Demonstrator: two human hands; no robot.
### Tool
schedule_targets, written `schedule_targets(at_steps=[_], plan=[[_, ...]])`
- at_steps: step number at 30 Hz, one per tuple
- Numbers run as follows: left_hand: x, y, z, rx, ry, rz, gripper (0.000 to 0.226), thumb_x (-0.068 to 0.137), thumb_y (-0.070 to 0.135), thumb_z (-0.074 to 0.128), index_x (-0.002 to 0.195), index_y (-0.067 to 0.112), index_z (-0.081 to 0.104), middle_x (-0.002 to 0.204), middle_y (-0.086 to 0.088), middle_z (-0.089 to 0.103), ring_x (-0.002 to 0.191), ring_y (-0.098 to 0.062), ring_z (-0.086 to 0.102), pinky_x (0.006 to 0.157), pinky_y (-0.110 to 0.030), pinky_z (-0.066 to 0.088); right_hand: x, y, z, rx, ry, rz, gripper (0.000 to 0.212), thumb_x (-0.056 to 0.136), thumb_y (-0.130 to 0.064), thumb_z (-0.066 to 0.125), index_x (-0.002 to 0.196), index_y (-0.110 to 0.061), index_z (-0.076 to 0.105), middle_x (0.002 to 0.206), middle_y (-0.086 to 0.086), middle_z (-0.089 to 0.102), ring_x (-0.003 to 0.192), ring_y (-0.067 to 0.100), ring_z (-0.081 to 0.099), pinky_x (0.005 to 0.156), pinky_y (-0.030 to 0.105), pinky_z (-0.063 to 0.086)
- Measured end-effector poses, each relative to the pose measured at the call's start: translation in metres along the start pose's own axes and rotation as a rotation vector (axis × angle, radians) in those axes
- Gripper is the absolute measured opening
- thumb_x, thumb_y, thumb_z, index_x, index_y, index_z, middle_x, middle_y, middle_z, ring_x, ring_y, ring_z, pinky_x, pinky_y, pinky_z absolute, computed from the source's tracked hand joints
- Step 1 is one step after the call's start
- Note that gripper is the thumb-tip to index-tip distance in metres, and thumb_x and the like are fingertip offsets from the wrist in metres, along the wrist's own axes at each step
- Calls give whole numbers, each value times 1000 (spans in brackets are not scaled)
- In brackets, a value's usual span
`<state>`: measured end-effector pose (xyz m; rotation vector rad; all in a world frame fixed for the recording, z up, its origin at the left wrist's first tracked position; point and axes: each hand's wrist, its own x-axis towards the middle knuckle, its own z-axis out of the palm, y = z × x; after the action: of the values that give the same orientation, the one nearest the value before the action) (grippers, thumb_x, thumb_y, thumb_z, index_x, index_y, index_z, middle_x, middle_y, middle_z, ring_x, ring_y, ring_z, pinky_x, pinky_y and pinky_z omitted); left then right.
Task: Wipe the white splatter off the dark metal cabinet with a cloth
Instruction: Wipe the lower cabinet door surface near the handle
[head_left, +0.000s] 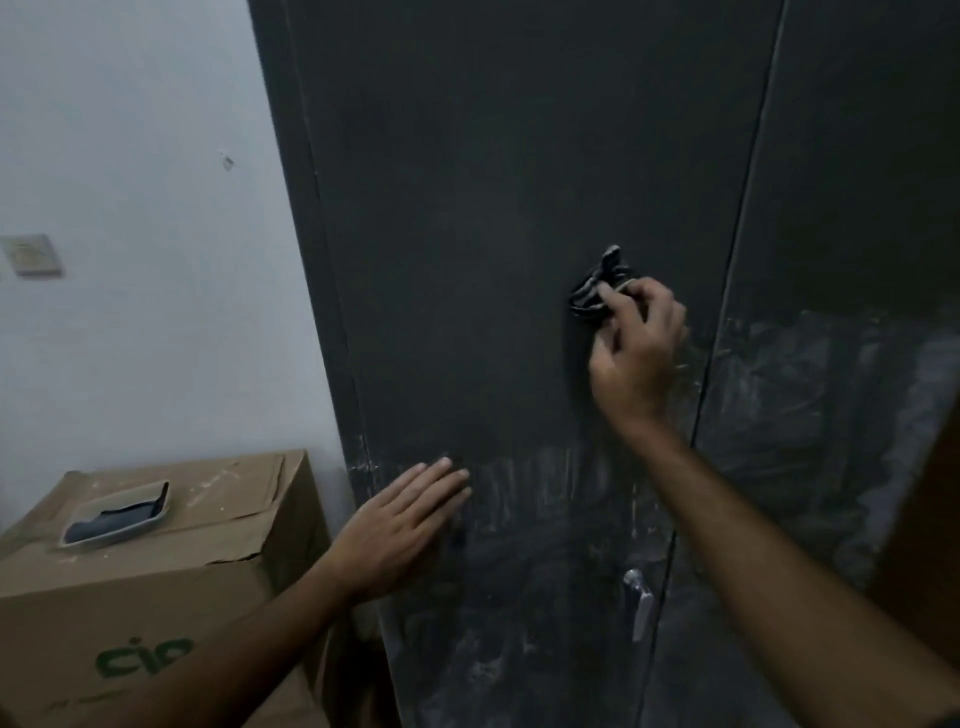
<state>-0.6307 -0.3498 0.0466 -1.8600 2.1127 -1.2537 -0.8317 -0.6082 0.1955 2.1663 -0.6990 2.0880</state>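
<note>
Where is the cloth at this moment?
In the head view, the cloth is bunched in the right hand, pressed against the cabinet's left door, above the smeared white splatter and the metal handle.

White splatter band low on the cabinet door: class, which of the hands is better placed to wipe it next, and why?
Right. The right hand already grips the cloth, above the splatter; the left hand rests flat on the door, empty.

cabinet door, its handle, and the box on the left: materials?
Cabinet door: likely painted sheet metal, matte dark grey, flat with thin seams. Handle: bright metal, probably chromed, from its shine. Box: brown corrugated cardboard, creased flaps, printed green letters.
</note>
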Motion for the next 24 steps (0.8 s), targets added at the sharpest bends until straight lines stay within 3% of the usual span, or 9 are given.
schedule_targets(at_steps=[2,4,6,9,12,15,17,19,24], plan=[[34,4,-4,-36,36,30,67,102,35,54,161,10,32,169,-14,27,159,-32,18,128,-47,16,-22,-16,10,7,-24,-127,39,86,-1,59,115,-21,74,126,13,58,113,37,52,95,45,40],[56,5,-6,-42,39,92,59,105,33,46,159,10,37,167,-13,32,158,-31,20,128,-46,16,-69,-1,8,-29,-227,-456,32,90,-9,56,111,-24,76,130,9,54,114,35,49,95,47,41],[65,8,-1,-34,29,183,53,108,32,39,157,11,42,165,-12,36,157,-31,26,129,-45,15,-80,38,-12,-87,-394,-633,30,89,-11,55,105,-23,77,130,8,52,114,35,49,94,50,45],[68,11,11,-16,13,261,51,108,29,35,156,13,43,165,-10,38,156,-29,28,129,-43,13,-23,73,-32,-95,-235,-356,28,80,-4,55,97,-18,73,119,11,60,109,38,53,90,55,48],[78,8,21,26,11,295,55,109,29,32,161,12,34,168,-11,31,158,-27,19,129,-43,9,30,55,-25,-40,-44,-85,38,76,1,56,105,-16,75,121,12,63,113,38,55,98,47,44],[79,6,26,75,18,305,57,110,29,29,163,9,29,172,-12,23,160,-29,16,130,-44,7,-16,50,-9,-18,-141,-317,36,86,-1,59,113,-21,75,128,13,61,119,37,51,103,47,39],[79,7,27,81,19,289,56,111,30,27,163,8,29,173,-10,21,160,-29,19,129,-44,12,-53,85,-21,-63,-319,-597,38,87,-5,59,116,-27,71,131,9,60,119,35,49,100,48,40],[79,8,29,76,15,278,57,111,30,29,164,9,27,173,-9,19,159,-27,20,129,-45,14,-44,128,-38,-142,-392,-706,44,85,-7,57,120,-32,65,132,6,55,114,33,50,93,48,41],[78,10,30,79,-22,237,64,108,34,42,165,11,24,174,-6,18,160,-25,19,128,-45,17,33,133,-42,-110,-102,-154,49,82,0,60,121,-28,70,131,8,57,113,35,49,90,44,39]])
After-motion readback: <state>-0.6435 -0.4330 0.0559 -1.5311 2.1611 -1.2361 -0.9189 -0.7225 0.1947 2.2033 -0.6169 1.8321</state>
